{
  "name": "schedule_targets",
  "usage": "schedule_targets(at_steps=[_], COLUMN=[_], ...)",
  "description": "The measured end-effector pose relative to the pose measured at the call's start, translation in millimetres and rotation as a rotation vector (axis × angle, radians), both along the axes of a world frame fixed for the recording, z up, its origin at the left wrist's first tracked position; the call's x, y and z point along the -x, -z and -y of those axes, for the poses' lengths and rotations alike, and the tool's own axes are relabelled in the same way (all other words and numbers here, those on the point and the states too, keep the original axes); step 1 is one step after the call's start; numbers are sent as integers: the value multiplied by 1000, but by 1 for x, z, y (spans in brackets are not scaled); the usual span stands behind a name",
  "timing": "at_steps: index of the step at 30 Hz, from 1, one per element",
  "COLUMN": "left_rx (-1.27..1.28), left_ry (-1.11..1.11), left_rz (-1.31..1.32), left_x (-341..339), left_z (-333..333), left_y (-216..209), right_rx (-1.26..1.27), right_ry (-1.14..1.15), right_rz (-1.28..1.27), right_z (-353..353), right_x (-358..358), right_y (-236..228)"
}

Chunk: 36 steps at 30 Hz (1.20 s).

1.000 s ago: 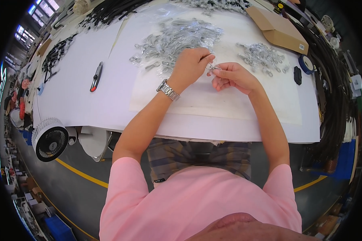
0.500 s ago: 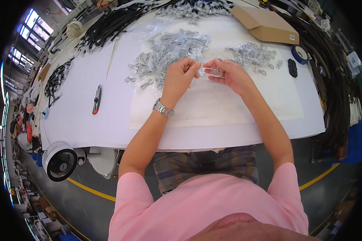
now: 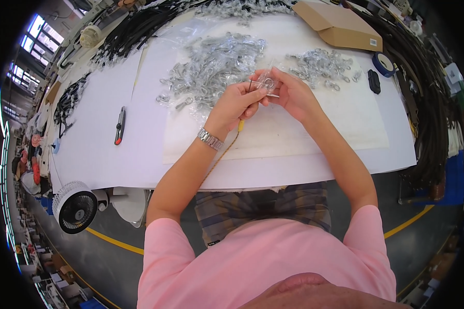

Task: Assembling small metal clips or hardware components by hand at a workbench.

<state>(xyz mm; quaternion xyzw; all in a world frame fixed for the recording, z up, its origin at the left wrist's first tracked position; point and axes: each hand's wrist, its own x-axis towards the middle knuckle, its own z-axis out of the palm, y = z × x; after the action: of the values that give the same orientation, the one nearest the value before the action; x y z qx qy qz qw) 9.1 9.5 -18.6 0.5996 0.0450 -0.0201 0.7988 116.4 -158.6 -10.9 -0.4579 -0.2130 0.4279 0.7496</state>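
While the person in the pink shirt sits at the white-covered table (image 3: 294, 170), both hands meet above a pale sheet (image 3: 314, 136), with a small clear packet (image 3: 269, 82) between them. From where I stand, a metal ring (image 3: 267, 83) shows through its plastic. The right hand (image 3: 294, 96) grasps the packet, thumb at its far edge and fingers curled around behind. The left hand (image 3: 238, 106), with a steel watch (image 3: 210, 138) on its wrist, is closed round a slim tool whose yellow end (image 3: 241, 125) pokes out below the fingers; a thin cord (image 3: 220, 157) trails from it toward the table's near edge. Its thumb reaches the packet too, though I can't tell how firmly it presses. Just beyond the left hand spreads a large heap of bagged metal pieces (image 3: 219, 59), and a smaller heap (image 3: 322, 67) lies beyond the right. Well to the left rests a utility knife (image 3: 120, 125); over on the right are a blue tape roll (image 3: 383, 65), a small black object (image 3: 374, 82) and a cardboard box (image 3: 340, 26).
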Motion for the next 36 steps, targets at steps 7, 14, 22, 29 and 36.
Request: schedule_targets(at_steps=[7,14,22,29,36], left_rx=[-69,-254,-325,-157,-172], left_ry=[-100,-230,-303,-409,-435], left_rz=[51,59,27,97,167], left_x=[3,5,8,11,11], left_z=[3,3,4,10,11], left_y=[-10,-14,-21,-27,-26], right_rx=[17,16,15,18,40], right_ry=[107,266,307,278,319], right_rz=[44,-28,15,60,59], right_z=[2,1,5,5,1], right_x=[4,4,1,2,5], right_y=[4,4,2,2,4])
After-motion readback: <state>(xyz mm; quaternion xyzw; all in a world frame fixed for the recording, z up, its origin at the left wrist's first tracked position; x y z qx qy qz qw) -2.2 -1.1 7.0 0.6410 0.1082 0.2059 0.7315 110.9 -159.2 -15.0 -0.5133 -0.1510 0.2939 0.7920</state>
